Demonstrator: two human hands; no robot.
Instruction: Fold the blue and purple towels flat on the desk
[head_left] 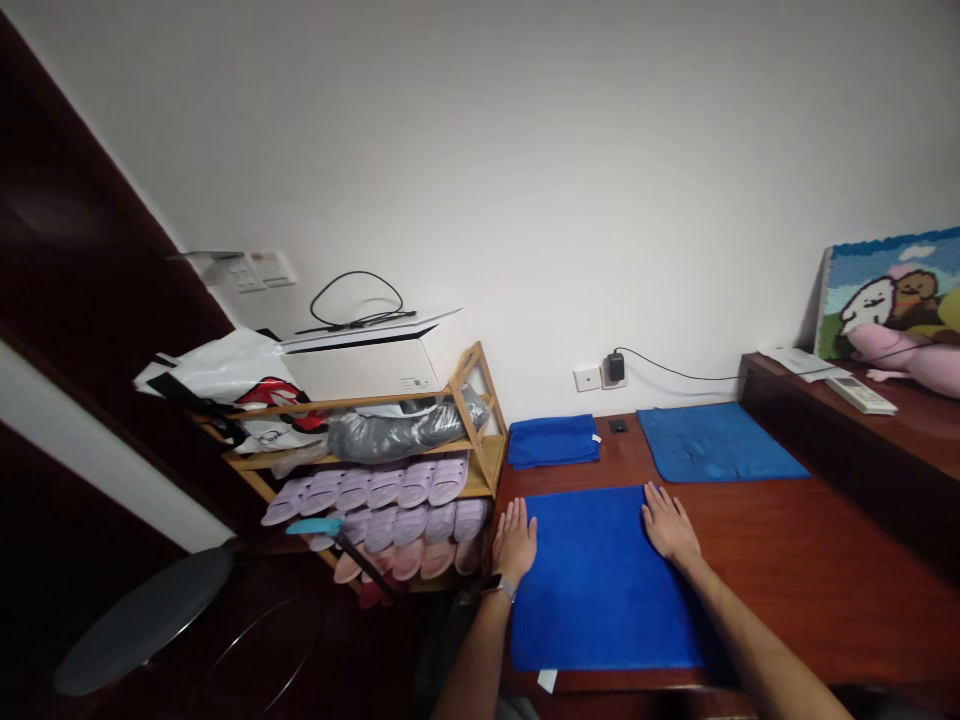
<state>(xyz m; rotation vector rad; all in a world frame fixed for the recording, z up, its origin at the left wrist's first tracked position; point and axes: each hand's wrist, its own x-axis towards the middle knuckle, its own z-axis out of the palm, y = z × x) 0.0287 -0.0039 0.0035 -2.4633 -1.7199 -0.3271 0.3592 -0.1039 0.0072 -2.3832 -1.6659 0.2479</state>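
A bright blue cloth [600,585] lies spread flat on the brown wooden desk [840,570], a white tag poking out at its near edge. My left hand [515,543], with a watch on the wrist, rests flat at the cloth's left edge, fingers stretched forward. On the opposite side my right hand [670,524] lies flat along the right edge near the far corner, fingers extended. Beyond them sits a folded blue cloth [553,441] with a small white tag. Farther right, a duller blue cloth [716,442] is laid out flat.
Left of the desk stands a wooden rack [480,400] holding several slippers [386,482], a white box [367,368] and bags. A black charger [616,366] is plugged into the wall. On a raised ledge at right are a remote [861,394], a pink plush toy [915,362] and a picture [892,280].
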